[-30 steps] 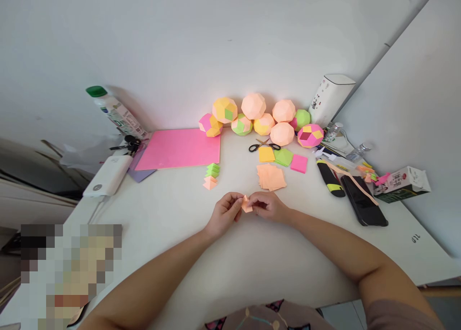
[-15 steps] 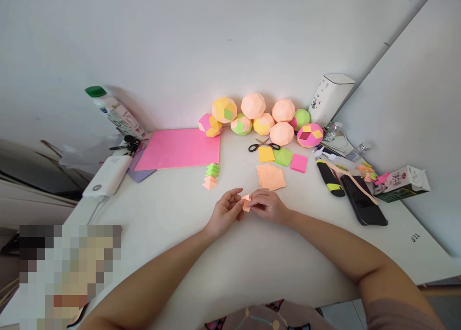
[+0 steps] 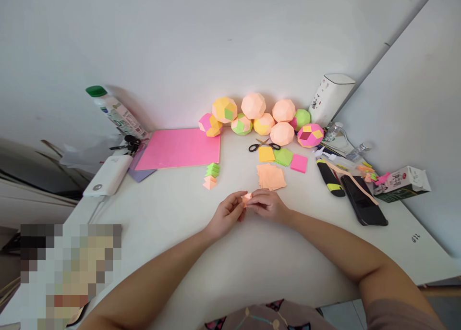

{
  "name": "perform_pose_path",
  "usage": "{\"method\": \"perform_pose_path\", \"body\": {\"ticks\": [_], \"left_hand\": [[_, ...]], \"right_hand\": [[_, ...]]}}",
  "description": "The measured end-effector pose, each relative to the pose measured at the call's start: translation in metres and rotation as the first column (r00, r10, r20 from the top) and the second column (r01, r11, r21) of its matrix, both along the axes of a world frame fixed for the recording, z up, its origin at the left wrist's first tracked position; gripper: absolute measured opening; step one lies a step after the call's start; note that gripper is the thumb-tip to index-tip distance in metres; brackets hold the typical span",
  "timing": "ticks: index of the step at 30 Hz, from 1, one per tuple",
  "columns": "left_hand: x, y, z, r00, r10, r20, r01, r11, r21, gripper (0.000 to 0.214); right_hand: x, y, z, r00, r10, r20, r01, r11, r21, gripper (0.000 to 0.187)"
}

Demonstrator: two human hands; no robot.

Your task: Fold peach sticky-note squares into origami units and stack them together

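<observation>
Between my two hands is a small folded peach sticky note [image 3: 247, 198], partly covered by fingers. My left hand [image 3: 229, 211] pinches its left side between thumb and fingers. On its right side, the fingertips of my right hand [image 3: 268, 205] close on the paper. Just beyond my right hand lies a loose stack of peach sticky notes [image 3: 272, 177]. Folded green paper pieces [image 3: 212, 170] and folded peach pieces [image 3: 209, 182] stand in a short row past my left hand. Yellow [image 3: 266, 154], green [image 3: 283, 156] and pink sticky notes [image 3: 298, 163] lie behind the peach stack.
Black-handled scissors [image 3: 264, 146] lie near several faceted paper balls [image 3: 253, 106] along the wall. A pink board [image 3: 180, 149] is at the back left, beside a white power bank [image 3: 108, 175]. Right: a box cutter [image 3: 330, 177], a phone [image 3: 363, 200] and a milk carton [image 3: 402, 183].
My left fingers have curled in closer around the folded note, and less of the paper shows. Both hands stay in nearly the same place.
</observation>
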State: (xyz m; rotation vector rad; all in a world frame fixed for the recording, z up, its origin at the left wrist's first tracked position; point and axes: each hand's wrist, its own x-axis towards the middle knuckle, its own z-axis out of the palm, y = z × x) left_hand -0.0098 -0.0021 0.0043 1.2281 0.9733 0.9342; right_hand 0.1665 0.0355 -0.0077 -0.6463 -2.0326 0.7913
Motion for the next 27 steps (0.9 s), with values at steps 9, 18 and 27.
{"method": "perform_pose_path", "body": {"ticks": [9, 18, 27], "left_hand": [[-0.0013, -0.0020, -0.0047, 0.999, -0.047, -0.018, 0.048, 0.997, 0.061, 0.036], [0.0003, -0.0011, -0.0038, 0.999, 0.033, -0.015, -0.032, 0.999, 0.044, 0.035], [0.0010, -0.0028, -0.0081, 0.999, -0.003, -0.041, 0.008, 0.990, 0.140, 0.034]], "right_hand": [[0.0021, -0.0028, 0.0053, 0.997, 0.003, -0.079, -0.034, 0.919, -0.394, 0.013], [0.0037, -0.0041, 0.0084, 0.991, -0.035, -0.129, -0.046, 0.817, -0.575, 0.016], [0.0026, 0.0020, 0.0071, 0.994, 0.074, 0.086, -0.040, 0.937, -0.346, 0.019]]}}
